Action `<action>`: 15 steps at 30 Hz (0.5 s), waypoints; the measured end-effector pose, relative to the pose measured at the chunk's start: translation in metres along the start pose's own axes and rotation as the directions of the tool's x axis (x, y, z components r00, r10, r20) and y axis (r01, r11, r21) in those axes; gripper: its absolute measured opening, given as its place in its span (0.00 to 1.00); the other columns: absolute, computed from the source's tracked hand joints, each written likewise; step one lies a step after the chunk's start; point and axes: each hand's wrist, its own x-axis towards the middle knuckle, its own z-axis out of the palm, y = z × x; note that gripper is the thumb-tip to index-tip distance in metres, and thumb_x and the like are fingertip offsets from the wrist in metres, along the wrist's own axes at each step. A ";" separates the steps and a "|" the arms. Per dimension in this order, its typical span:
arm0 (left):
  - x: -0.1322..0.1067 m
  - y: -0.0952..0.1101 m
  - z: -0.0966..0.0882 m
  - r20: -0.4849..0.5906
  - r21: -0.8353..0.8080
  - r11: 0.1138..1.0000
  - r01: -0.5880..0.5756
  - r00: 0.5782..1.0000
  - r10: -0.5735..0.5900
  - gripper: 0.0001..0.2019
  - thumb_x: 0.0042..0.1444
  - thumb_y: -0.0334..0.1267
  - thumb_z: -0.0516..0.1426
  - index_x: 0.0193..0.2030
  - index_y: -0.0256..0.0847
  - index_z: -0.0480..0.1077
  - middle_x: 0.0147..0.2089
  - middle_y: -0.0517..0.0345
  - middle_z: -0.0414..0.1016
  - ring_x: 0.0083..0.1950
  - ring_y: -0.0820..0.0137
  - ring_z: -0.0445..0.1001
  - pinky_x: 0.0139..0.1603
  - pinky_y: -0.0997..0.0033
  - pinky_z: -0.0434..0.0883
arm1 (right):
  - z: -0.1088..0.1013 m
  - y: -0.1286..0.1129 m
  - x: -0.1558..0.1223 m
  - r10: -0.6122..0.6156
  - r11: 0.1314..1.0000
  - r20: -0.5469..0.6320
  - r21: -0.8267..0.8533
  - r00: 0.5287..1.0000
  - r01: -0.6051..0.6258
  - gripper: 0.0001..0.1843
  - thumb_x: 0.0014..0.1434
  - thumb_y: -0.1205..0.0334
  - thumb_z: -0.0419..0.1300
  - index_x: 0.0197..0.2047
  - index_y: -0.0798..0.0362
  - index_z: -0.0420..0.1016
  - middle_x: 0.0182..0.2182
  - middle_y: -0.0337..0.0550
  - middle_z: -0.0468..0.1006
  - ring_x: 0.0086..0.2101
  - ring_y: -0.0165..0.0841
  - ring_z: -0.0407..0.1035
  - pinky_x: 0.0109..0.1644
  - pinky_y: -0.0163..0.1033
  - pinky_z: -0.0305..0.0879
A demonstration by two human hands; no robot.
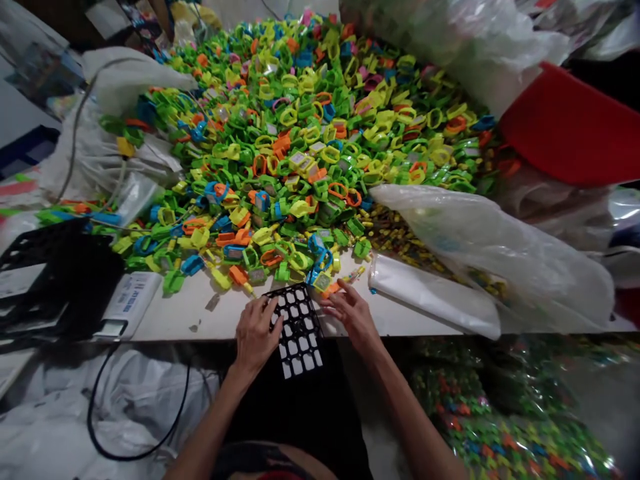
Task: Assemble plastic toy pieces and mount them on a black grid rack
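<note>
I see a black grid tray (pixel 299 330) lying at the near edge of the tabletop (pixel 175 313), part of it overhanging toward my lap. Its square cells show white through them; I cannot tell whether any piece sits inside. My left hand (pixel 256 333) rests on the tray's left side, fingers spread flat on it, not clenched. My right hand (pixel 353 313) lies just beside the tray's right edge, fingers loosely extended toward an orange piece (pixel 330 289) at the tray's far corner — whether it grips anything I cannot tell.

Beyond the tray, a huge heap of small plastic pieces (pixel 310 140) — green, yellow, orange, blue — covers the middle and far side of the tabletop, its foot reaching almost to the tray. To the right, a clear plastic bag (pixel 500 253) with small pieces inside slumps across the tabletop's near right edge, with a flat white bag (pixel 430 297) under it. A red container (pixel 570 127) stands at the far right. At the near left edge sit stacked black trays (pixel 55 280) and a white device (pixel 127 303) with a black cable (pixel 135 427) hanging down.
</note>
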 end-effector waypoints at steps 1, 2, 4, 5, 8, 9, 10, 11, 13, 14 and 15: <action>0.002 -0.004 0.003 -0.017 -0.016 0.998 -0.057 0.998 0.057 0.15 0.58 0.37 0.52 0.52 0.41 0.69 0.53 0.48 0.70 0.55 0.59 0.67 0.54 0.59 0.66 | -0.001 0.002 -0.005 0.007 0.998 0.018 0.062 1.000 -0.008 0.40 0.46 0.49 0.63 0.59 0.56 0.60 0.34 0.41 0.71 0.32 0.36 0.74 0.36 0.41 0.71; 0.003 -0.007 0.007 -0.015 -0.028 0.994 -0.101 0.995 0.101 0.16 0.59 0.37 0.52 0.53 0.41 0.69 0.55 0.47 0.68 0.57 0.58 0.65 0.56 0.56 0.64 | -0.005 0.001 -0.008 -0.008 0.998 0.020 0.055 1.000 0.007 0.38 0.47 0.50 0.63 0.59 0.56 0.61 0.34 0.41 0.72 0.32 0.35 0.73 0.36 0.41 0.71; 0.005 -0.011 0.012 0.007 -0.042 0.988 -0.146 0.989 0.146 0.16 0.59 0.38 0.52 0.53 0.40 0.69 0.57 0.47 0.67 0.59 0.57 0.63 0.57 0.54 0.63 | -0.018 -0.005 -0.004 -0.097 0.983 -0.003 -0.156 0.995 0.095 0.29 0.50 0.53 0.60 0.53 0.57 0.68 0.31 0.41 0.72 0.29 0.33 0.71 0.34 0.40 0.69; 0.005 -0.012 0.014 0.013 -0.046 0.988 -0.150 0.988 0.151 0.16 0.59 0.38 0.52 0.53 0.40 0.69 0.57 0.47 0.67 0.59 0.57 0.63 0.57 0.53 0.63 | -0.025 -0.010 0.001 -0.164 0.930 -0.009 -0.336 0.986 0.152 0.23 0.52 0.55 0.59 0.50 0.58 0.71 0.31 0.42 0.72 0.29 0.33 0.70 0.33 0.39 0.67; 0.004 -0.012 0.018 0.013 -0.055 0.989 -0.135 0.991 0.135 0.16 0.60 0.38 0.51 0.53 0.41 0.69 0.57 0.46 0.67 0.59 0.57 0.63 0.57 0.53 0.62 | -0.040 -0.027 0.021 -0.295 0.500 0.088 -0.835 0.951 0.232 0.15 0.54 0.67 0.55 0.45 0.55 0.75 0.38 0.46 0.72 0.33 0.33 0.68 0.34 0.37 0.62; 0.004 -0.012 0.018 0.012 -0.058 0.990 -0.127 0.992 0.128 0.16 0.60 0.39 0.51 0.54 0.41 0.68 0.58 0.46 0.67 0.60 0.57 0.62 0.57 0.53 0.62 | -0.043 -0.031 0.026 -0.276 0.330 0.156 -0.911 0.948 0.246 0.15 0.54 0.69 0.55 0.43 0.53 0.76 0.40 0.47 0.71 0.35 0.34 0.68 0.33 0.36 0.60; 0.003 -0.013 0.018 0.009 -0.060 0.991 -0.121 0.993 0.122 0.17 0.61 0.40 0.50 0.55 0.41 0.67 0.59 0.45 0.66 0.61 0.57 0.62 0.58 0.53 0.61 | -0.043 -0.033 0.030 -0.241 0.189 0.221 -0.944 0.945 0.269 0.14 0.54 0.71 0.54 0.42 0.53 0.76 0.42 0.47 0.71 0.36 0.34 0.68 0.33 0.35 0.58; 0.002 -0.015 0.017 0.004 -0.061 0.991 -0.117 0.993 0.117 0.18 0.61 0.40 0.50 0.56 0.41 0.66 0.60 0.45 0.65 0.62 0.57 0.61 0.58 0.53 0.61 | -0.043 -0.035 0.031 -0.209 0.088 0.273 -0.951 0.939 0.296 0.13 0.55 0.71 0.53 0.40 0.53 0.76 0.42 0.47 0.70 0.37 0.34 0.68 0.33 0.34 0.56; 0.002 -0.021 0.015 -0.004 -0.057 0.991 -0.118 0.993 0.118 0.19 0.62 0.41 0.49 0.59 0.41 0.63 0.62 0.45 0.63 0.63 0.58 0.59 0.59 0.54 0.60 | -0.042 -0.034 0.029 -0.202 0.008 0.324 -0.943 0.924 0.332 0.12 0.58 0.71 0.51 0.38 0.54 0.76 0.42 0.48 0.71 0.38 0.34 0.68 0.32 0.34 0.54; 0.002 -0.025 0.013 0.002 -0.054 0.991 -0.125 0.992 0.125 0.20 0.62 0.41 0.49 0.59 0.41 0.62 0.62 0.45 0.63 0.63 0.58 0.59 0.60 0.55 0.60 | -0.042 -0.033 0.026 -0.226 0.025 0.319 -0.943 0.920 0.333 0.12 0.58 0.70 0.51 0.38 0.54 0.75 0.42 0.48 0.71 0.38 0.34 0.67 0.32 0.34 0.54; 0.002 -0.029 0.012 0.015 -0.050 0.990 -0.135 0.991 0.136 0.20 0.62 0.42 0.49 0.60 0.40 0.61 0.61 0.45 0.64 0.63 0.58 0.60 0.60 0.56 0.60 | -0.043 -0.032 0.022 -0.258 0.082 0.295 -0.942 0.920 0.325 0.11 0.58 0.69 0.51 0.39 0.54 0.74 0.41 0.48 0.72 0.37 0.34 0.67 0.32 0.34 0.54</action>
